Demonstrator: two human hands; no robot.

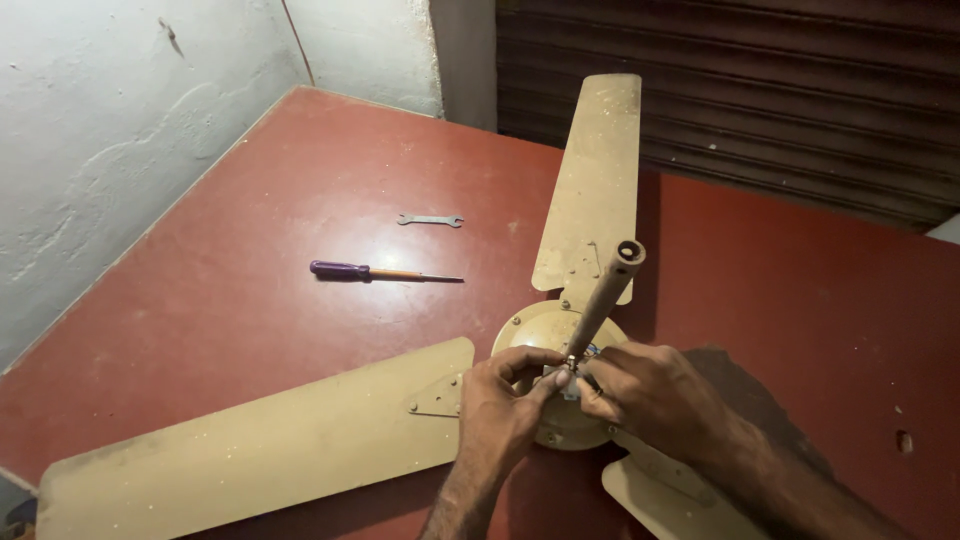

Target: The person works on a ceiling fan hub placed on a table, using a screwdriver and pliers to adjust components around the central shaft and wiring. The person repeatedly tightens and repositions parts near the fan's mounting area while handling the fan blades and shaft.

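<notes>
A dusty beige ceiling fan lies on the red floor, its round motor housing (pixel 530 330) in the middle. A hollow down rod (pixel 610 295) rises from the hub toward the camera. My left hand (pixel 500 405) and my right hand (pixel 650 395) meet at the base of the rod, fingertips pinched on a small metal pin or bolt (pixel 571 364) there. One blade (pixel 595 180) points away from me, one blade (pixel 250 450) runs to the lower left, and a third blade (pixel 650 495) is partly hidden under my right arm.
A purple-handled screwdriver (pixel 380 271) and a small open-ended spanner (pixel 430 220) lie on the red floor (pixel 250 220) left of the fan. A white wall (pixel 100 150) runs along the left. A dark rolling shutter (pixel 750 80) closes the back.
</notes>
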